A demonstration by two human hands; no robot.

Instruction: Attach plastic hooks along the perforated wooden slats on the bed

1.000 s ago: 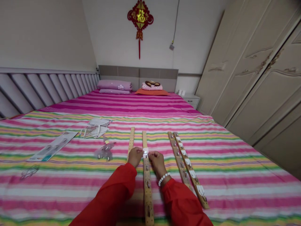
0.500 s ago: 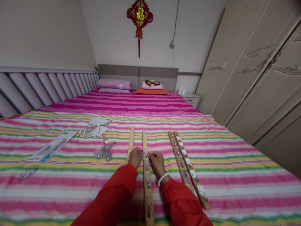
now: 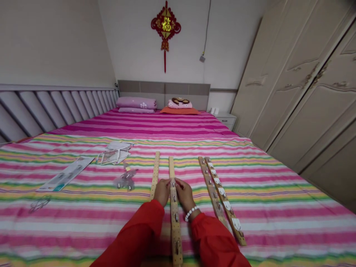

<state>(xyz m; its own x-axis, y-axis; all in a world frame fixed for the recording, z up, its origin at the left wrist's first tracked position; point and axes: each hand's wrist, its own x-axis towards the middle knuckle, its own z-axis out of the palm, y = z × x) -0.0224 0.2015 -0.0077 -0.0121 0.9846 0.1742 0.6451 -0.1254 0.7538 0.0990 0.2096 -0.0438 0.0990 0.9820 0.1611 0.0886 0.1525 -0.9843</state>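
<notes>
A long wooden strip point(image 3: 174, 211) with several metal hooks lies lengthwise on the bed before me. My left hand point(image 3: 162, 191) is at its left edge and my right hand point(image 3: 184, 193) at its right edge. Between them, the fingertips of both hands pinch a small clear hook point(image 3: 172, 183) against the strip. A bare strip with holes point(image 3: 155, 170) lies to the left, partly behind my left hand. Two more strips lie to the right, one with clear-backed hooks point(image 3: 213, 191) and one with white hooks point(image 3: 228, 204).
On the left of the striped bed lie a pile of clear hooks point(image 3: 126, 178), a hook package point(image 3: 66, 173), papers point(image 3: 115, 152) and a tangle of thin wire-like loops point(image 3: 40, 203). A wardrobe point(image 3: 300, 85) stands at the right.
Both hands have closed in slightly on the clear hook, which now sits lower against the strip. The view has tilted up a little.
</notes>
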